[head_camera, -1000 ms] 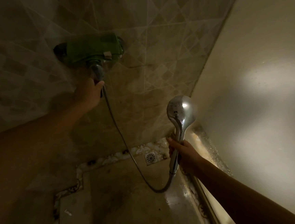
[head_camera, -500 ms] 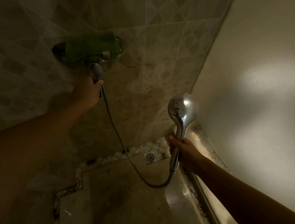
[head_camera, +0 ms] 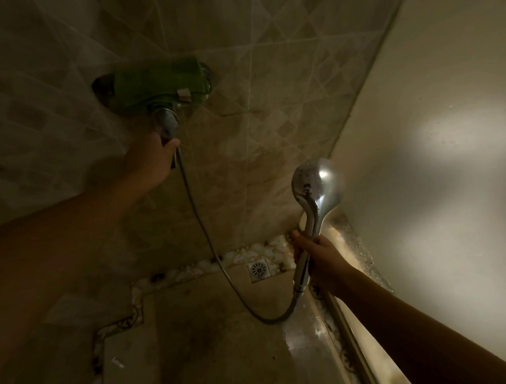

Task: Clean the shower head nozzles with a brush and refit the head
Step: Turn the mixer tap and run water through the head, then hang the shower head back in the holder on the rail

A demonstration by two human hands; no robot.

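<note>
Forearms reached in from both near corners over a dim shower floor [head_camera: 198, 349]. The right hand [head_camera: 315, 256] had its fingers wrapped round the handle of the shower head [head_camera: 318, 183]. The head stood upright in the air near the floor's far right corner, its shiny rounded side catching the light. A metal hose [head_camera: 206, 235] sagged from the handle's lower end, then climbed away to the left. A square drain [head_camera: 259, 269] sat by the floor's far edge. Farther off, the left hand [head_camera: 148, 161] clasped the lower end of a metal fitting [head_camera: 164, 123] under a tap wrapped in green cloth [head_camera: 159, 83] on the tiled wall [head_camera: 262, 37].
</note>
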